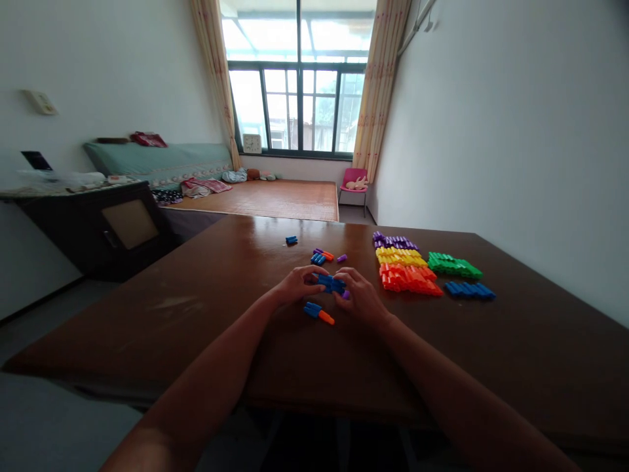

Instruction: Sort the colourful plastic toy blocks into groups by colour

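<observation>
"Where are the blue pieces (331,284) held?"
"Over the brown table (196,282), pinched between the fingers of the left hand (296,284) and the right hand (363,293)."
"What is set around them?"
"Blue and orange pieces (312,311) on the near side; a yellow row (400,256) and a green row (455,265) are ranged rightward."
"And the dark cabinet (83,229)?"
"Its contents are hidden."

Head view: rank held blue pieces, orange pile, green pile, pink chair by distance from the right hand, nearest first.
1. Held blue pieces: touching the right hand, on its left side.
2. Orange pile: on the table, just right of the hand.
3. Green pile: farther right, past the orange.
4. Pink chair: beyond the table's far edge.
</observation>
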Tool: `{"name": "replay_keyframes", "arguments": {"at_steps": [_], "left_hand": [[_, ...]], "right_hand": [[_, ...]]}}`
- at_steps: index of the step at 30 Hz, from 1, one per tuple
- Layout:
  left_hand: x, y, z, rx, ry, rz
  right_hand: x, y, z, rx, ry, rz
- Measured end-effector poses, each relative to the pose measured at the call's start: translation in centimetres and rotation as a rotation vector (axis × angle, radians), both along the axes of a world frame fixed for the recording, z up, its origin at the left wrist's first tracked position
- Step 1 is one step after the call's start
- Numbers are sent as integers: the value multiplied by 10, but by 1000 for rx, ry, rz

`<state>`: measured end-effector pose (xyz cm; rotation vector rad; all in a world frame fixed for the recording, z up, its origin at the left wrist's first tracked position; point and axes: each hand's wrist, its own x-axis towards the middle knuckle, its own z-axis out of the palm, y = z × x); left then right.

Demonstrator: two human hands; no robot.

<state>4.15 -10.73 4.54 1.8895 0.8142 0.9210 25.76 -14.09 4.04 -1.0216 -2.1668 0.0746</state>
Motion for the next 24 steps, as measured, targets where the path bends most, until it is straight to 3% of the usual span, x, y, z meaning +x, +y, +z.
{"name": "replay_keyframes", "arguments": {"at_steps": [3, 7, 12, 16, 20, 24], "left_hand": [[1, 5, -6, -4, 27, 31], [-6, 9, -6, 113, 59, 203], [-15, 8, -2, 3, -78, 142], [-5, 6, -5, -7, -113, 92], [1, 9, -11, 16, -118, 32], [-16, 19, -9, 103, -82, 211]], "right_hand": [[0, -2, -1, 47, -123, -42], [1, -3, -2, 90, -221, -85], [9, 10, -9, 27, -149, -122], [9, 17, -10, -15, 54, -161], [7, 16, -9, -140, 147, -73], [16, 20, -11, -150, 194, -108]]}}
